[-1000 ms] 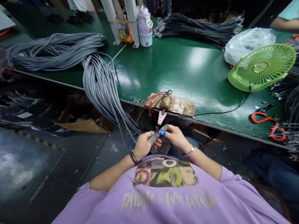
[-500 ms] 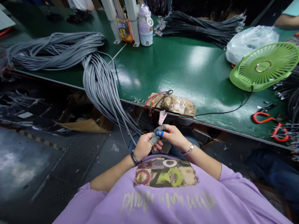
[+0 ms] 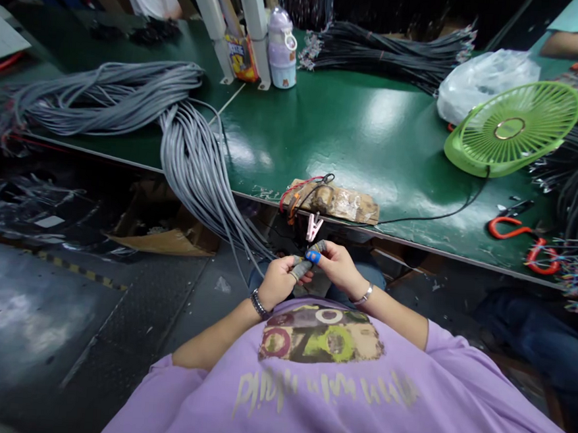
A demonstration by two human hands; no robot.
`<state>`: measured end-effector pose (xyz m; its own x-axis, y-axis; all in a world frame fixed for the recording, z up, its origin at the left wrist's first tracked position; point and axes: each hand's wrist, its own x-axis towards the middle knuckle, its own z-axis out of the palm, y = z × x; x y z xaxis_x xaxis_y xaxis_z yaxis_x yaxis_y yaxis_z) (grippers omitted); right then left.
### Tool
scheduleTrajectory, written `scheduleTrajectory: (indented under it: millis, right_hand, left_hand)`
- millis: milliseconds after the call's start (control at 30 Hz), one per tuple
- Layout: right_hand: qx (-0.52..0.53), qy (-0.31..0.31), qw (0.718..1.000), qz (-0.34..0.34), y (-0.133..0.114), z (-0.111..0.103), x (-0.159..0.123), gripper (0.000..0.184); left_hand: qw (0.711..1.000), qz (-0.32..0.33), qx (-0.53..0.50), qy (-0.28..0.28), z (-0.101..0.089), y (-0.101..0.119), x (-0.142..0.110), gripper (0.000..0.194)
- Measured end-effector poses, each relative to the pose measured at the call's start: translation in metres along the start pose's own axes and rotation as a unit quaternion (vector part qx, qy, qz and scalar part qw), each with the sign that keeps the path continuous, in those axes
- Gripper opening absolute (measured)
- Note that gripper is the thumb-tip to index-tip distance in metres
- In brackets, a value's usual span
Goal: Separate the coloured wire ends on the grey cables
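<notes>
In front of my shirt, just below the table edge, my two hands meet. My left hand (image 3: 277, 283) is closed in a pinch on a grey cable at the end of the strands that hang from the bundle of grey cables (image 3: 194, 150). Grey wrapping covers some of my fingers. My right hand (image 3: 341, 267), with blue wrapping on the thumb, pinches at the same spot; what lies between its fingertips is too small to make out. Just beyond the fingertips, a pale pink clip (image 3: 313, 227) hangs at the table edge, below a taped cardboard piece (image 3: 352, 204) with red and black wires.
On the green table (image 3: 374, 137) stand a lilac bottle (image 3: 283, 51) and a green fan (image 3: 513, 130). Red-handled cutters (image 3: 508, 228), a plastic bag (image 3: 481, 85) and black cable bundles (image 3: 384, 52) lie around. Other people's arms show at the far side.
My right hand has shifted slightly right and its thumb has turned. The pink clip has turned, so its two legs now show spread apart. My left hand stays nearly in place.
</notes>
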<state>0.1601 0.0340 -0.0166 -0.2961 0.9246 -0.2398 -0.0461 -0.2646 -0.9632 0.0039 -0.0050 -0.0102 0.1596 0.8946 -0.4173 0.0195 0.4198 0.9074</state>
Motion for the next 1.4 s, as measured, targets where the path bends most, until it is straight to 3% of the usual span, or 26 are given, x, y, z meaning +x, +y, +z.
scheduleTrajectory:
  millis: [300,600,800,1033,1400]
  right_hand:
    - [0.006,0.002,1.0,0.01,0.001,-0.001,0.001,0.034]
    - [0.055,-0.012,0.998,0.042,0.0,-0.001,0.0,0.035]
    - [0.146,0.031,0.985,0.091,-0.002,-0.008,0.004,0.044]
    - [0.089,-0.081,0.99,0.068,-0.013,0.001,0.003,0.038]
    - [0.069,0.001,0.997,0.046,-0.004,0.014,0.0,0.037]
  left_hand:
    - [0.995,0.01,-0.097,0.016,0.003,-0.009,-0.001,0.037]
    - [0.997,0.032,-0.065,0.038,0.002,-0.01,-0.001,0.039]
    - [0.995,0.049,-0.062,0.053,-0.002,-0.008,-0.003,0.034]
    - [0.998,0.05,0.0,0.027,-0.001,0.002,-0.006,0.037]
    - [0.998,0.054,-0.007,0.038,0.003,-0.002,-0.007,0.04]
